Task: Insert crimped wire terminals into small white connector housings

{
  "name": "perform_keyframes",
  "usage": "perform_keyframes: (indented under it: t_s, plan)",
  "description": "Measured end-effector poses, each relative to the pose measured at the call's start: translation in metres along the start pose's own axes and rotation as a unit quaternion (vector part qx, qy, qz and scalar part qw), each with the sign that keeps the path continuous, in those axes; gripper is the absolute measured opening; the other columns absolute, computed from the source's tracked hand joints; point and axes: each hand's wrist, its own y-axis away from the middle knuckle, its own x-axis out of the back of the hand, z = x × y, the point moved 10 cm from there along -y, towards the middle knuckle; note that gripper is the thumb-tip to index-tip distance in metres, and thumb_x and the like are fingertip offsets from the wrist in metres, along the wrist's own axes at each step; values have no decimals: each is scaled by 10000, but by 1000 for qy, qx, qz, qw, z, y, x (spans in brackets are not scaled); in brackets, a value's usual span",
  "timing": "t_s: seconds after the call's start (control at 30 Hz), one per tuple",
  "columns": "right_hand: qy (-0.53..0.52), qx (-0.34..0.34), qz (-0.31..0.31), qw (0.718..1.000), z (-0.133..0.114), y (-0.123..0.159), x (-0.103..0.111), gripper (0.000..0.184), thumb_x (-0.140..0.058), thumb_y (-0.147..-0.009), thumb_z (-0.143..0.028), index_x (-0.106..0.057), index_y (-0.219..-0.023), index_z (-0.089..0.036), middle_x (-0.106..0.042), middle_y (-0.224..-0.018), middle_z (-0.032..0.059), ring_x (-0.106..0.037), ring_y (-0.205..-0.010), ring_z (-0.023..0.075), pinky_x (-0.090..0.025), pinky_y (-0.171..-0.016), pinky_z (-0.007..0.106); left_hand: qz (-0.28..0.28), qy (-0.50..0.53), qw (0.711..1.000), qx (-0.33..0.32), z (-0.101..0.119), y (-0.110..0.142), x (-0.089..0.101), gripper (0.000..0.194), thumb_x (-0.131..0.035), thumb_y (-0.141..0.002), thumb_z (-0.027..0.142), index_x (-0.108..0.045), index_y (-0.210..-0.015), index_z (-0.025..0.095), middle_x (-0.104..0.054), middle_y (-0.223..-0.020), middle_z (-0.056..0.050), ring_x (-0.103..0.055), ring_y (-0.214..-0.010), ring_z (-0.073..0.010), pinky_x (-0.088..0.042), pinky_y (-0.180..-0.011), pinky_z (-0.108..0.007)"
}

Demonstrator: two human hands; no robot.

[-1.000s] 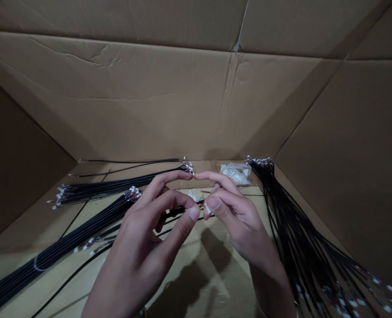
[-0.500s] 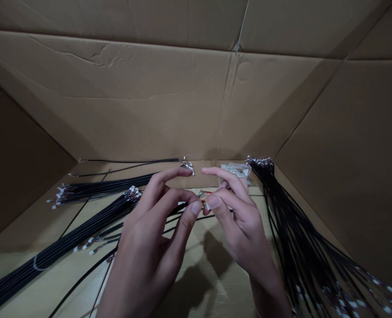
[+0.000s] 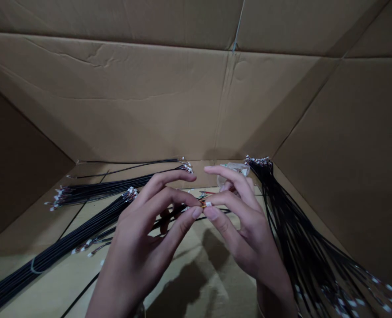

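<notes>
Both hands meet in the middle of the head view, over the light work surface. My left hand (image 3: 149, 234) is closed in a pinch on the thin coloured wires at the end of a black cable (image 3: 176, 213). Between the thumb and index finger of my right hand (image 3: 240, 225) is a small white connector (image 3: 208, 204), with yellow and red wires running into it. The other fingers of both hands arch above the pinch. How far each wire sits inside the connector is too small to tell.
Black cable bundles with white connectors lie at left, one tied bundle (image 3: 33, 265) in front and another bundle (image 3: 99, 187) behind. A fanned bundle (image 3: 291, 221) spreads at right. Behind my right hand lies a clear bag (image 3: 240, 168) of small parts. Cardboard walls (image 3: 142, 106) enclose the surface.
My right thumb and index finger have shifted, so the white connector shows more plainly between them. My left hand has moved slightly left and down, still pinching the wires.
</notes>
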Motion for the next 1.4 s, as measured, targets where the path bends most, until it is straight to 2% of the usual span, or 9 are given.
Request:
perform_keyframes:
  t_s: [0.13, 0.3, 0.43, 0.5, 0.6, 0.7, 0.87, 1.07, 1.4]
  plan:
    - [69, 68, -4, 995, -14, 3, 7, 129, -593, -1061, -219, -676, -969, -257, -563, -1478, 21, -523, -1220, 223, -380, -1076, 413, -16, 18, 1000, -11, 0, 2, 1, 82, -673, -997, 283, -712, -985, 355, -728, -1188, 93, -683, -1148, -92, -524, -897, -125]
    - [88, 118, 30, 989, -30, 7, 18, 119, -602, -1050, -188, -687, -977, -227, -590, -1447, 37, -530, -1201, 198, -420, -1052, 353, -42, 47, 998, -6, 5, -1, -5, 138, -675, -989, 309, -749, -884, 360, -761, -1117, 101, -697, -1113, -101, -513, -953, -142]
    - [-17, 45, 59, 997, -16, 6, 28, 149, -571, -1056, -189, -694, -997, -251, -664, -1358, -3, -590, -1251, 177, -432, -1087, 345, -16, 122, 986, 116, -16, -1, -5, 146, -749, -917, 330, -762, -771, 331, -768, -1094, 64, -704, -1075, -136, -541, -893, -163]
    - [-99, -15, 79, 992, -2, 5, 31, 118, -599, -1040, -203, -701, -1031, -263, -695, -1293, -10, -612, -1253, 171, -458, -1079, 330, 12, 180, 968, 173, -28, 1, -6, 143, -781, -874, 315, -763, -733, 305, -758, -1071, 38, -701, -933, -128, -550, -736, -147]
    - [-176, -78, 46, 980, 13, 3, 20, 138, -700, -981, -191, -706, -1089, -276, -753, -1146, -37, -680, -1079, 135, -531, -953, 269, 26, 249, 943, 218, -39, 3, -14, 123, -805, -837, 283, -767, -720, 275, -719, -1049, 25, -593, -649, -61, -471, -511, -117]
    - [-205, -102, 15, 973, 17, 2, 7, 164, -759, -940, -176, -728, -1070, -271, -793, -1031, -54, -697, -890, 114, -561, -820, 236, 22, 281, 934, 221, -40, 2, -21, 139, -798, -852, 270, -764, -717, 262, -679, -1017, 28, -539, -587, -27, -433, -459, -89]
    - [-227, -92, 46, 968, 17, -2, 4, 100, -695, -974, -166, -756, -955, -242, -813, -920, -11, -746, -870, 160, -580, -798, 297, 31, 313, 923, 221, -39, 1, -25, 83, -793, -880, 267, -771, -801, 277, -661, -791, 39, -572, -572, -44, -452, -462, -74]
    - [-250, -144, 33, 957, 28, -2, -5, 120, -656, -988, -225, -736, -900, -219, -800, -842, 17, -747, -807, 195, -585, -750, 344, 75, 296, 925, 228, -43, 4, -20, 70, -806, -891, 298, -762, -841, 274, -685, -692, 68, -599, -596, -44, -481, -516, -63]
    - [-207, -119, 104, 965, 24, -1, 11, 86, -694, -948, -185, -725, -888, -239, -789, -814, -11, -736, -776, 167, -571, -725, 313, 83, 253, 938, 223, -34, 2, -21, 75, -792, -912, 289, -754, -851, 267, -685, -682, 66, -618, -609, -46, -500, -552, -71]
